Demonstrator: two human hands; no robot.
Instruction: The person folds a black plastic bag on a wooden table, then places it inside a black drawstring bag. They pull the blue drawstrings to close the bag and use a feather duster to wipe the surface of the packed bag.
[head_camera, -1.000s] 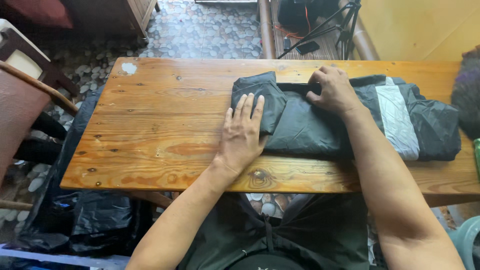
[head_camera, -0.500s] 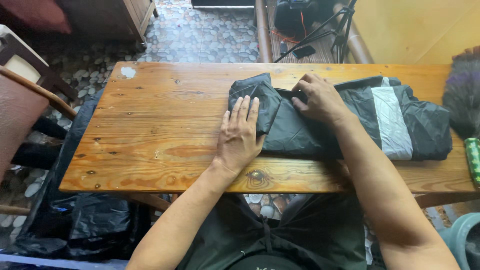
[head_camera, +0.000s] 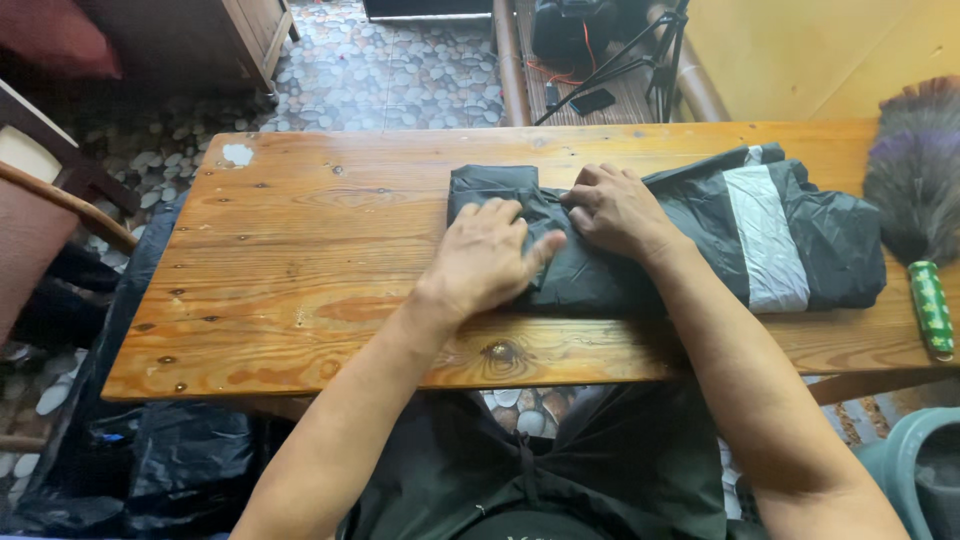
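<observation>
A dark, shiny garment (head_camera: 690, 215) with a pale grey band lies partly folded along the right half of the wooden table (head_camera: 310, 260). My left hand (head_camera: 485, 258) lies flat on the garment's folded left end, fingers pointing right. My right hand (head_camera: 615, 208) presses on the fabric just beside it, fingers curled and pinching a fold near the top edge. The two hands nearly touch at the fingertips.
A feather duster (head_camera: 920, 190) with a green handle lies at the table's right end. A chair (head_camera: 45, 210) stands to the left, black plastic bags (head_camera: 120, 460) lie on the pebbled floor below, and a tripod (head_camera: 640, 50) stands beyond the table. A grey-green bucket (head_camera: 915, 470) sits at bottom right.
My right hand has slid left along the garment toward my left hand. My left hand has turned from pointing away from me to pointing right, moving further onto the fold.
</observation>
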